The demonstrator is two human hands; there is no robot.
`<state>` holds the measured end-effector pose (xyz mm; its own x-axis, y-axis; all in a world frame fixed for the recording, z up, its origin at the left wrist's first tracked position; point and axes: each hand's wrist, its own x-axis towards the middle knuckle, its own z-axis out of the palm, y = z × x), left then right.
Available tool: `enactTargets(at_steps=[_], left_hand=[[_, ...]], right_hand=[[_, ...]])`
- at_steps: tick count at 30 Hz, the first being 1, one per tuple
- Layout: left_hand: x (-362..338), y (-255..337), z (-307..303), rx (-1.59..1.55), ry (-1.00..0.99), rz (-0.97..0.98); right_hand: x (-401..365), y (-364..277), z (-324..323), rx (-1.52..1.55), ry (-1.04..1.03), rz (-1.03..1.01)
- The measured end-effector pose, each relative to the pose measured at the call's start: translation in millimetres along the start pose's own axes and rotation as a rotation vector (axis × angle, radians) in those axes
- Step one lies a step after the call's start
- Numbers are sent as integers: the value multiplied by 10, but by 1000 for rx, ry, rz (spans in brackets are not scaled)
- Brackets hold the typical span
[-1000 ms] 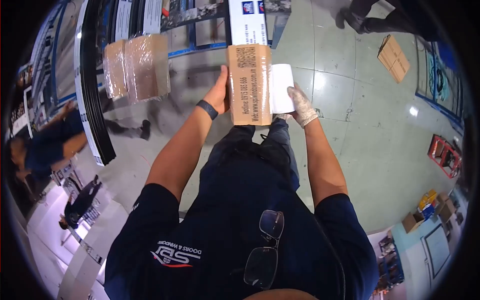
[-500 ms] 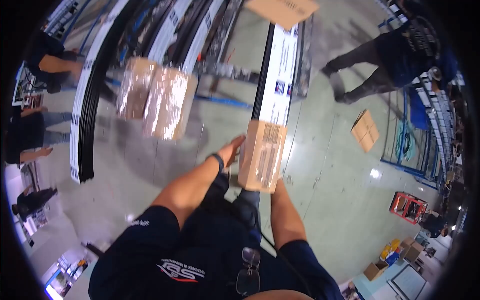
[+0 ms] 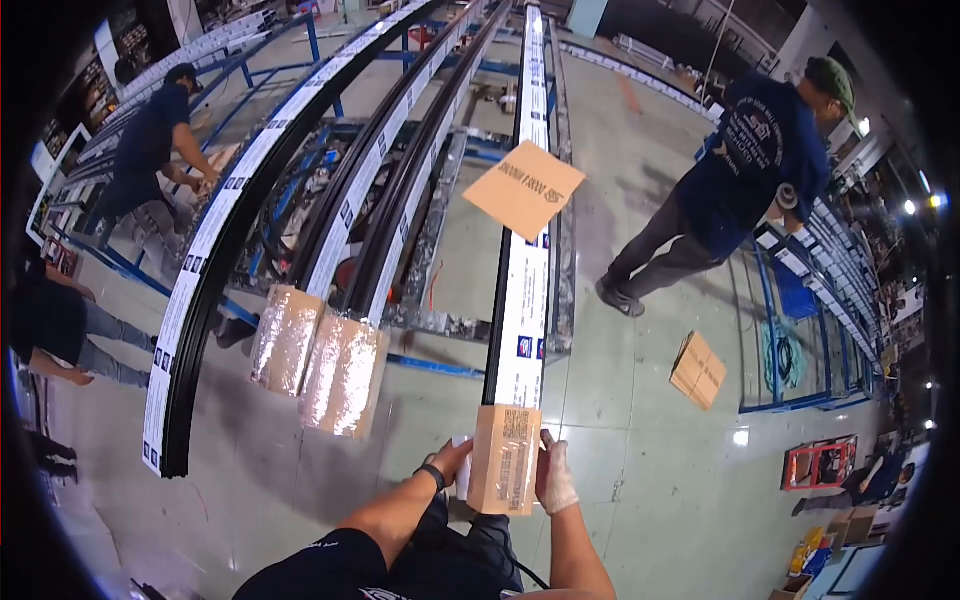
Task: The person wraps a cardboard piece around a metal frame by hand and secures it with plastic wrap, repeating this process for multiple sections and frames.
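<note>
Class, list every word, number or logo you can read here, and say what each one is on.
"DOORS & WINDOWS", upside down on the loose cardboard sheet; the lettering beside it is unclear.
Too small or blurred to read: print and square codes on the cardboard sleeve; logos on the white strip; lettering on the co-worker's shirt.

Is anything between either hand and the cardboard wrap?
Yes, on the left: a white item shows between the left hand and the wrap. Nothing visible stands between the right hand and the wrap.
</note>
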<state>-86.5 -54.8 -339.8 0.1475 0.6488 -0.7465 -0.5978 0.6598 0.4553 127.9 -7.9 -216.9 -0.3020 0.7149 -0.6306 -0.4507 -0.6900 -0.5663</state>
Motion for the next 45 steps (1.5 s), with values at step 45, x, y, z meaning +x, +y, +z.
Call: enactTargets(at_steps=[45], left_hand=[[-333,247,-656,486,337,363]], right_hand=[[3729,-2276,2868,-1030,366,-713]])
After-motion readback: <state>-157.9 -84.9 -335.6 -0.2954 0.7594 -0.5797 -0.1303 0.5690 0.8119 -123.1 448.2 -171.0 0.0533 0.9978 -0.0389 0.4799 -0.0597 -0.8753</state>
